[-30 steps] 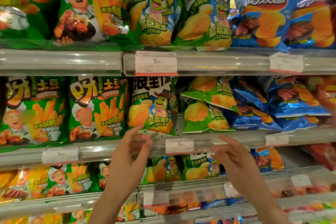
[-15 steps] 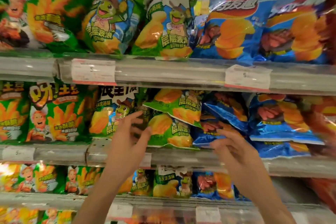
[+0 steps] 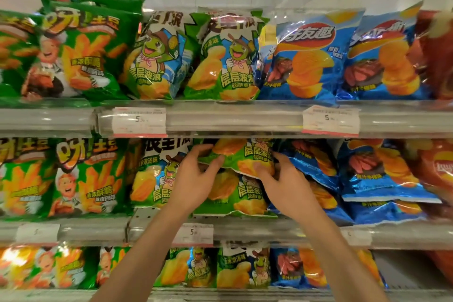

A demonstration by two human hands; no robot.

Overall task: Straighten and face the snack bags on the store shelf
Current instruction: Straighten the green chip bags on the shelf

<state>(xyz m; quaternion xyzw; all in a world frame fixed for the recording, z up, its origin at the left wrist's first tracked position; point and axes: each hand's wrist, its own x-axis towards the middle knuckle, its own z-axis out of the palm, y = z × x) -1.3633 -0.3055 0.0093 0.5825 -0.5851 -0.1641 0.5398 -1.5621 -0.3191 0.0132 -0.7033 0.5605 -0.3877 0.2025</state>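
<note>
On the middle shelf [image 3: 269,230] a green turtle chip bag [image 3: 241,154] lies tilted on its side atop a second slumped green bag [image 3: 235,196]. My left hand [image 3: 193,179] grips the tilted bag's left end with thumb under and fingers on top. My right hand [image 3: 284,181] holds its lower right corner. An upright green turtle bag [image 3: 154,179] stands just left of my left hand. Blue chip bags [image 3: 316,159] lie toppled to the right.
The top shelf [image 3: 245,117] carries upright green fries bags [image 3: 81,54], turtle bags [image 3: 228,59] and blue bags [image 3: 308,59]. Red bags [image 3: 438,171] sit at far right. Price tags [image 3: 192,234] hang on the shelf rails. More bags fill the bottom shelf [image 3: 245,270].
Both hands rose from the shelf rail into the middle shelf and closed on the tilted green bag. The camera moved closer and tilted up.
</note>
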